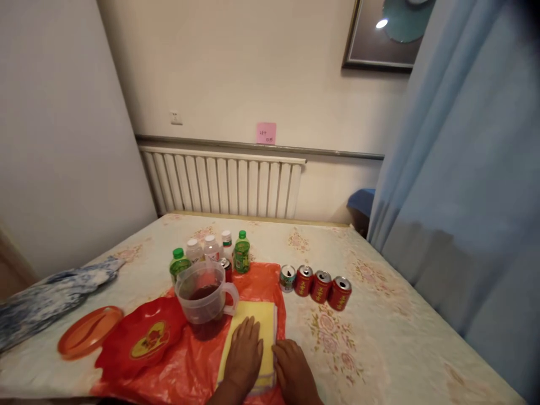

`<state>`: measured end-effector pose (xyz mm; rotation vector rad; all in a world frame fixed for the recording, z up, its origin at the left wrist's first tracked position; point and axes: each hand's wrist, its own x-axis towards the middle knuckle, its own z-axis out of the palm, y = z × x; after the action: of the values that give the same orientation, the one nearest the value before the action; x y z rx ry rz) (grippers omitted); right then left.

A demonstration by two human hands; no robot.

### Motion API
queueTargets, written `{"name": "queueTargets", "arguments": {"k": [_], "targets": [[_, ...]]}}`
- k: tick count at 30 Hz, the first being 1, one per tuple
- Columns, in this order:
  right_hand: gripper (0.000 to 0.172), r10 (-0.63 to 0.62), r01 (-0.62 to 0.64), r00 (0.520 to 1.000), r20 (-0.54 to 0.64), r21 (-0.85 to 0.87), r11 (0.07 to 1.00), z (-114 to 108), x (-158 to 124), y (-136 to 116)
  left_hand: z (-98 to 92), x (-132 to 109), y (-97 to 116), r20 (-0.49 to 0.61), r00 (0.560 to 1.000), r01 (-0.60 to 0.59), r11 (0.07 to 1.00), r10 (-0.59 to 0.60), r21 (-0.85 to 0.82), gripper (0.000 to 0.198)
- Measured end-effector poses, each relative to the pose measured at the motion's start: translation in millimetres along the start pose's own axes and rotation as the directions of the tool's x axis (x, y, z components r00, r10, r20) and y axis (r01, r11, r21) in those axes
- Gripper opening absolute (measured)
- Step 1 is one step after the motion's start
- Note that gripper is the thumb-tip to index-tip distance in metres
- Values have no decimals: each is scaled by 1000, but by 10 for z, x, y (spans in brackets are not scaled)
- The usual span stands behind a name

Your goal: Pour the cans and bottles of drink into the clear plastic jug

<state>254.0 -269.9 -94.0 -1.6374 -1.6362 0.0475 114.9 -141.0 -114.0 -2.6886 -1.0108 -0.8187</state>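
Observation:
A folded yellow cloth (253,315) lies on the red plastic sheet (185,374). My left hand (244,350) rests flat on top of it, fingers stretched forward. At the cloth's right edge, my right hand (293,368) has its fingers curled against the border; its thumb is hidden. Just beyond my left hand stands a clear plastic jug (201,301) holding dark liquid, its handle facing right. To the jug's left is a red scalloped plate (145,337) with a gold emblem, and beside that an orange lid (90,332).
Behind the jug stand several bottles, including a green-capped bottle (242,253), and a dark can (226,269). Right of the sheet, a row holds a greenish can (287,278) and red cans (321,286). Blue-white fabric (54,295) lies at left; a blue curtain (464,197) hangs right.

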Motion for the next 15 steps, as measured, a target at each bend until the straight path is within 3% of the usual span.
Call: {"name": "queueTargets", "arguments": {"k": [5, 9, 12, 15], "targets": [[37, 33, -28, 998, -49, 96, 995, 57, -45, 100, 85, -28, -68, 28, 999, 20, 997, -17, -77, 41], [23, 256, -220, 954, -158, 215, 951, -18, 10, 140, 39, -36, -202, 38, 998, 51, 982, -45, -184, 39], [22, 363, -315, 913, -185, 243, 917, -157, 280, 105, -136, -1, -297, 13, 998, 67, 942, -67, -329, 36], [24, 269, -247, 959, -95, 197, 949, -248, 774, -3, -369, 82, -342, 41, 996, 93, 856, -84, -508, 33]]}}
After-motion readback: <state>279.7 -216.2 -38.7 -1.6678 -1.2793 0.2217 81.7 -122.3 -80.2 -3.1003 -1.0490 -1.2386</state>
